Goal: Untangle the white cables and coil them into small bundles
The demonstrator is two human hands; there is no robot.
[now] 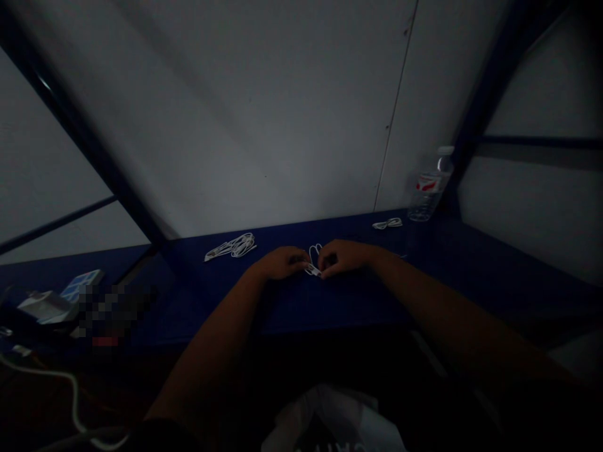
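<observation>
Blue bench (339,307), grey wall panels (264,125), white cable (315,254)

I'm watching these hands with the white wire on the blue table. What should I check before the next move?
Left hand touching the white cable: ok.
Right hand touching the white cable: ok.
Small plug held firmly: cannot tell, it's too small and dark.
Coiled white cable on the blue table, apart from the hands: ok.
Clear water bottle standing upright, away from the hands: ok.
Enough light on the hands: not ok, they're dim.
</observation>
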